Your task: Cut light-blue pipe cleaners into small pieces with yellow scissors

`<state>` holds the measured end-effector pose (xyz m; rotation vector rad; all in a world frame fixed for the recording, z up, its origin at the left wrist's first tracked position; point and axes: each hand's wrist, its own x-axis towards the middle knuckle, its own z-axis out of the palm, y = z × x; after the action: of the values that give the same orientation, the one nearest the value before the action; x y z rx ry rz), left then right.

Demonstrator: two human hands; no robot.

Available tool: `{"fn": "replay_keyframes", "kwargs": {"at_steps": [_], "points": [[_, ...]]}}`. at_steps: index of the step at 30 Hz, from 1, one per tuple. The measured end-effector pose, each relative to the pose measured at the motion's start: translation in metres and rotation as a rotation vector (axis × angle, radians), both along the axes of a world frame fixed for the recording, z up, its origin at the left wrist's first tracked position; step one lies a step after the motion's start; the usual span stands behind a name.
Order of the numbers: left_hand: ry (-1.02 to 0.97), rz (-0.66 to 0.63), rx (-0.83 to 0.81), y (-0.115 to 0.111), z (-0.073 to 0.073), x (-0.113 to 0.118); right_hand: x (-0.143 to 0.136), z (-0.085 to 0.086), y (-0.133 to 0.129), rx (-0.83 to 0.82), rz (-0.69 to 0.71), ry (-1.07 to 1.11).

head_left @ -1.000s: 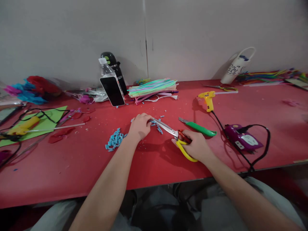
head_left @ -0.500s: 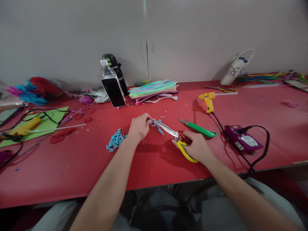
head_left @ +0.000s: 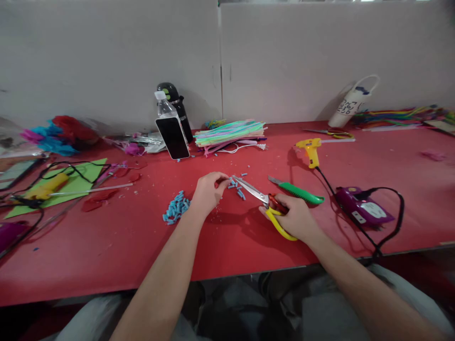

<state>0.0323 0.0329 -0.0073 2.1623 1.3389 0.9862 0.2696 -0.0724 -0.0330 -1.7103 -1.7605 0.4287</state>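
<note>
My left hand [head_left: 210,192] is closed in a pinch at the tips of the scissors [head_left: 253,190]; whatever its fingertips hold is too small to make out. In my right hand [head_left: 293,215] are the scissors' red and yellow handles, with the blades pointing left toward my left fingertips. Several short blue pieces [head_left: 241,194] lie scattered under and around the blade tips. A larger pile of blue pieces [head_left: 176,207] rests on the red table [head_left: 227,255], left of my left wrist.
A green cutter [head_left: 300,192], a yellow glue gun [head_left: 312,152] and a purple corded box [head_left: 360,206] lie to the right. Behind are a phone [head_left: 173,138] against a bottle, and pastel pipe cleaners [head_left: 231,132]. Another glue gun [head_left: 46,186] lies left on green paper.
The whole view has shifted slightly, with things appearing a little farther right. My left fingers are less curled over the blade tips; the right hand keeps its grip on the scissors.
</note>
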Motion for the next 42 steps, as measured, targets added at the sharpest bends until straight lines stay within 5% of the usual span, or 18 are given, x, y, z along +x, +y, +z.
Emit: {"fn": "replay_keyframes", "kwargs": {"at_steps": [7, 13, 29, 42], "points": [[-0.036, -0.072, -0.01, -0.058, 0.022, -0.033, -0.002, 0.001, -0.004, -0.014, 0.03, -0.089], [-0.11, -0.068, -0.164, -0.093, 0.01, -0.056, -0.003, 0.007, -0.006, 0.021, 0.119, -0.218], [-0.189, -0.039, -0.178, -0.091, 0.003, -0.051, -0.003, 0.008, -0.011, 0.017, 0.233, -0.336], [0.007, -0.064, -0.005, -0.093, 0.002, -0.048, -0.005, 0.01, -0.01, 0.0, 0.212, -0.317]]}}
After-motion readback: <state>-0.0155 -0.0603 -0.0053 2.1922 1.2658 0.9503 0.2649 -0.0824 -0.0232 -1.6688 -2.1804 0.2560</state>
